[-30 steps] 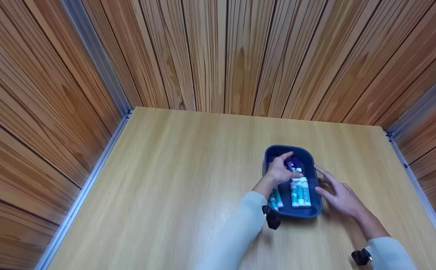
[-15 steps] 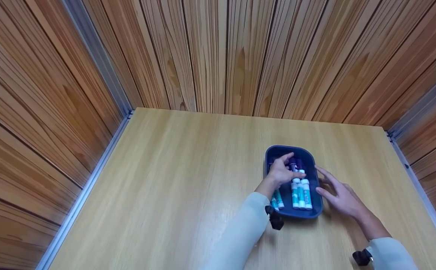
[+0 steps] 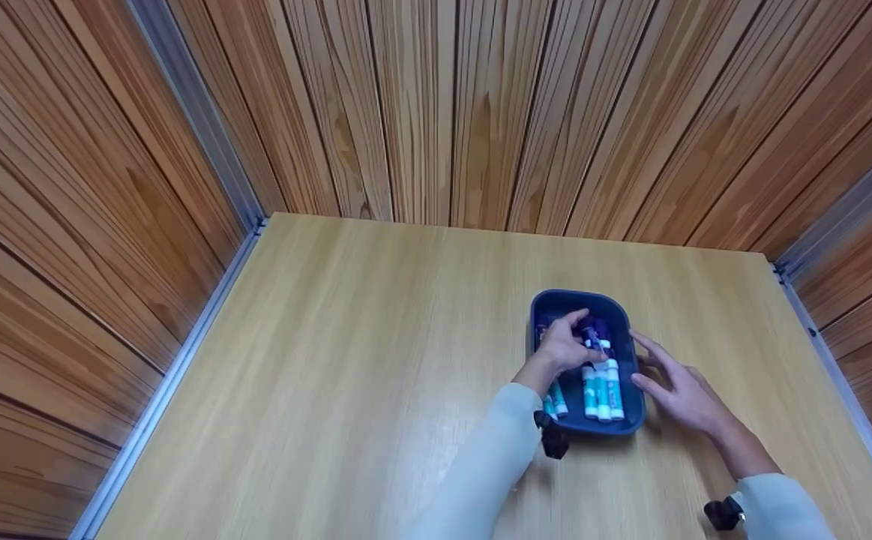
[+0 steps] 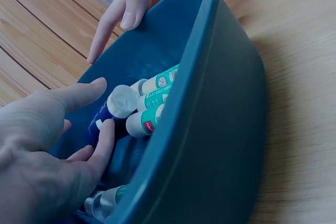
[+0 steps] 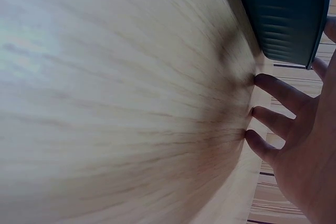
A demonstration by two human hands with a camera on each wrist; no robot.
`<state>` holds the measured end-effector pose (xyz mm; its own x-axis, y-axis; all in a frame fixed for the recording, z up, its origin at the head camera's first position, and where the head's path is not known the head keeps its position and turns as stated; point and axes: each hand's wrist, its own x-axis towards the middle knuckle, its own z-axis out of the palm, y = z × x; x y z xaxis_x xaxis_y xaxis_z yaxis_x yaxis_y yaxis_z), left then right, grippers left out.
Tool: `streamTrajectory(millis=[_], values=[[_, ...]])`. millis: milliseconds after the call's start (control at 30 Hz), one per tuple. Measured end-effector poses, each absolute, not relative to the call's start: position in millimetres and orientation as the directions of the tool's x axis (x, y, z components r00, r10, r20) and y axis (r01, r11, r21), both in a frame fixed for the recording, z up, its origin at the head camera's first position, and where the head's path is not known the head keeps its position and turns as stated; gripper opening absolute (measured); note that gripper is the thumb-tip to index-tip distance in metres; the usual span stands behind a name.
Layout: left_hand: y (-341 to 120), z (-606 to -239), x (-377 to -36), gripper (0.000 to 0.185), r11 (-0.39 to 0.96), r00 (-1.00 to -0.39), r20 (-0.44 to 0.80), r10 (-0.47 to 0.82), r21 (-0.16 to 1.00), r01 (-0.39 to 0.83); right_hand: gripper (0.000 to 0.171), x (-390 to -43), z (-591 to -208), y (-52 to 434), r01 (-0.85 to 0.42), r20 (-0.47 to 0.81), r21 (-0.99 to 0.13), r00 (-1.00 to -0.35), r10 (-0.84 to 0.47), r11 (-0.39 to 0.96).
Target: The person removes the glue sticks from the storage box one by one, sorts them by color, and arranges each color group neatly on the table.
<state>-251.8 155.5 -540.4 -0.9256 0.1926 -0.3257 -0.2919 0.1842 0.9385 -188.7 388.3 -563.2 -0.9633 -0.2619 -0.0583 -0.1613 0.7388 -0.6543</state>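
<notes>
Blue plastic makes up the little tub sitting on the wooden table, a bit right of the middle of the head picture. Glue sticks are lying inside it. The left hand is reaching down into the tub and pinching one purple glue stick between its thumb and a finger. In the left wrist picture this stick is lying just in front of the fingertips, with its white cap pointing toward the upper right of the frame. Its long side is running the same way as the long side of the tub. Three green glue sticks are lying side by side next to it, toward the lower end of the tub, touching each other.

The right hand is resting outside the tub, on its right side. Its fingers are straight and spread out, touching the tub's wall and the table. The left hand is much nearer to the purple stick.
</notes>
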Motion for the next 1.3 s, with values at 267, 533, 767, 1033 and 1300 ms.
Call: streamTrajectory(millis=[267,533,767,1033,1300], values=[[158.6,-541.3,-251.1,0.089,0.225,-0.915,-0.352,0.198,0.925,-0.307,0.077,-189.2,-563.7,387.5,-0.15,-0.069,-0.643,-0.965,-0.251,0.751],[160.8,-544.9,-251.2,0.088,0.339,-0.91,-0.377,0.173,0.89,-0.304,0.076,-190.0,-565.8,388.7,-0.16,-0.059,-0.642,-0.965,-0.256,0.75],[159.7,-546.8,-252.3,0.082,0.357,-0.905,-0.383,0.187,0.885,-0.3,0.077,-189.5,-564.7,389.4,-0.143,-0.078,-0.639,-0.965,-0.249,0.755],[156.9,-545.8,-251.5,0.083,0.4,-0.9,-0.351,0.257,0.887,-0.231,0.076,-188.8,-564.5,388.7,-0.142,-0.075,-0.644,-0.966,-0.246,0.752],[154.5,-545.2,-250.3,0.092,0.495,-0.888,-0.372,0.269,0.845,-0.205,0.077,-188.5,-564.5,388.9,-0.134,-0.085,-0.654,-0.965,-0.248,0.744]])
